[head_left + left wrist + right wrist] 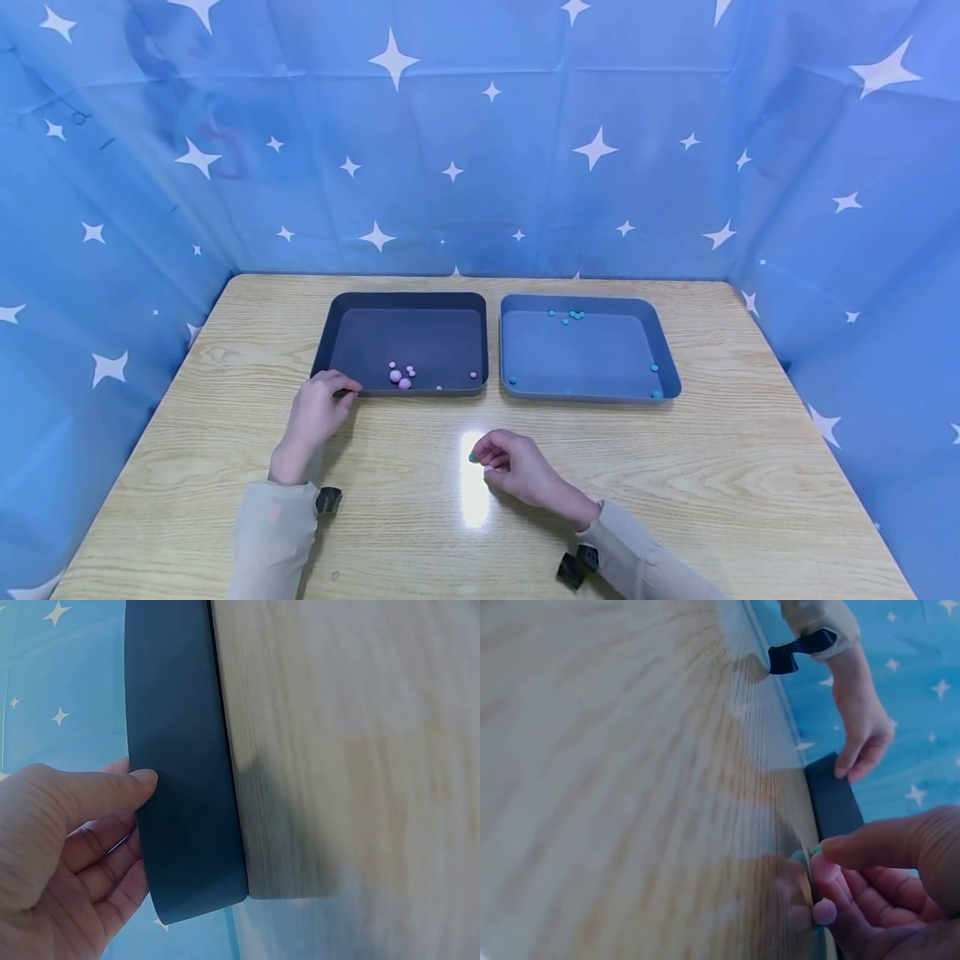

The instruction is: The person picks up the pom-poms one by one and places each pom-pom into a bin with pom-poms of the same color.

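My left hand [318,407] pinches the front left corner of a dark tray [405,300]; in the left wrist view the thumb lies on the outer side of its wall [180,750]. My right hand [521,469] is low over the table in front of the trays, thumb and fingers curled round small balls. A pink ball [825,867] shows at the thumb tip in the right wrist view, with a bit of teal beside it. A second pink ball [824,911] is by the fingers. Whether that one is held or touches the table, I cannot tell.
Pink balls [395,377] of different sizes lie inside the dark tray, mostly near its front wall. A blue tray [585,396] stands right beside it, with several teal balls [566,322]. Star-patterned blue cloth [442,208] hangs behind and beside the wooden table [405,533].
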Motion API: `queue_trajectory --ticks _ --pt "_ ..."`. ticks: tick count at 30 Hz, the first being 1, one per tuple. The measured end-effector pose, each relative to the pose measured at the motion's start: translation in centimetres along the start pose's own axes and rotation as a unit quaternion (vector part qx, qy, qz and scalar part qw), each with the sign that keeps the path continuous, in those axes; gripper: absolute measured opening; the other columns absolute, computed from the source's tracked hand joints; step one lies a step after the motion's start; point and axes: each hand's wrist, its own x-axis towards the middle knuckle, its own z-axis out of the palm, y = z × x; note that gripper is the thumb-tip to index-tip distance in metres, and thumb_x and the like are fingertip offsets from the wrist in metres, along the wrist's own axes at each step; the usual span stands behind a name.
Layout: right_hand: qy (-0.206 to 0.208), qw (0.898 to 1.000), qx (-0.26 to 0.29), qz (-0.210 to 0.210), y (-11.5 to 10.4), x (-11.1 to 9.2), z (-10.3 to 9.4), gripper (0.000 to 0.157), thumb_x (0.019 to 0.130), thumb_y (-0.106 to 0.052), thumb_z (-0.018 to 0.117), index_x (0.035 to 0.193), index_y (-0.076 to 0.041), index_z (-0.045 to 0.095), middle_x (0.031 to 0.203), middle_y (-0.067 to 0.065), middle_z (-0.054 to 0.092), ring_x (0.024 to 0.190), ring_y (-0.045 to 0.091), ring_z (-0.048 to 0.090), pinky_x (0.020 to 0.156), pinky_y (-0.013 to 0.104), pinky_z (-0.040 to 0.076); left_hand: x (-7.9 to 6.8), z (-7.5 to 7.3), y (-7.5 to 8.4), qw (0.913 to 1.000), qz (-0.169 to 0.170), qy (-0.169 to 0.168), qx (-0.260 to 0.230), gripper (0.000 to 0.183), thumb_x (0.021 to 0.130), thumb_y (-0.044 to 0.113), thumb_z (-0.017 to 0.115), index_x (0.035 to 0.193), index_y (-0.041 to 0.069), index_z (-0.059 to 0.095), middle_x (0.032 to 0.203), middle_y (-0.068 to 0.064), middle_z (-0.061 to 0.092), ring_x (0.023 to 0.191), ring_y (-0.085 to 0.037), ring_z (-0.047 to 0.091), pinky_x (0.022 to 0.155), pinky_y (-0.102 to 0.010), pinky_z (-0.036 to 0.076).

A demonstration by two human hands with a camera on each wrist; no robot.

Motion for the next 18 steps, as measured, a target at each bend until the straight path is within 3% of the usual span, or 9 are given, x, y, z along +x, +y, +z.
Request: queue_trajectory --ticks 3,7,13,18 --pt "0.002 1.0 0.003 -0.004 1.9 0.2 0.3 0.026 0.074 0.018 0.059 0.095 0.004 0.061 0.091 0.011 0.06 0.079 0.017 0.06 0.072 0.023 0.053 0.0 0.0 0.0 1.0 0.001 0.001 0.0 0.014 0.069 -0.012 0.072 0.076 0.001 0.072 0.077 -0.01 0.067 0.078 -0.03 0.063 0.069 -0.044 0.052" --pt "0.009 1.0 0.013 -0.011 2.1 0.4 0.2 0.028 0.072 0.019 0.059 0.096 0.005 0.061 0.091 0.011 0.061 0.08 0.018 0.061 0.073 0.023 0.053 0.0 0.0 -0.1 1.0 0.001 0.0 0.002 0.014 0.069 -0.011 0.072 0.076 0.0 0.072 0.077 -0.011 0.067 0.078 -0.031 0.063 0.069 -0.044 0.052" --pt "0.022 1.0 0.006 -0.014 1.5 0.8 0.1 0.025 0.075 0.018 0.061 0.097 0.006 0.061 0.091 0.014 0.062 0.08 0.022 0.062 0.073 0.025 0.054 0.0 0.0 0.0 1.0 -0.003 -0.004 0.003 0.013 0.069 -0.011 0.073 0.076 0.0 0.072 0.078 -0.01 0.067 0.079 -0.031 0.063 0.07 -0.044 0.051" --pt "0.031 0.999 0.009 -0.009 -0.2 1.1 -0.4 0.024 0.075 0.02 0.06 0.097 0.011 0.059 0.091 0.022 0.061 0.081 0.034 0.062 0.076 0.034 0.055 0.0 0.0 0.0 1.0 -0.005 -0.005 0.003 0.013 0.07 -0.01 0.073 0.077 0.001 0.072 0.078 -0.01 0.067 0.079 -0.031 0.063 0.07 -0.044 0.052"
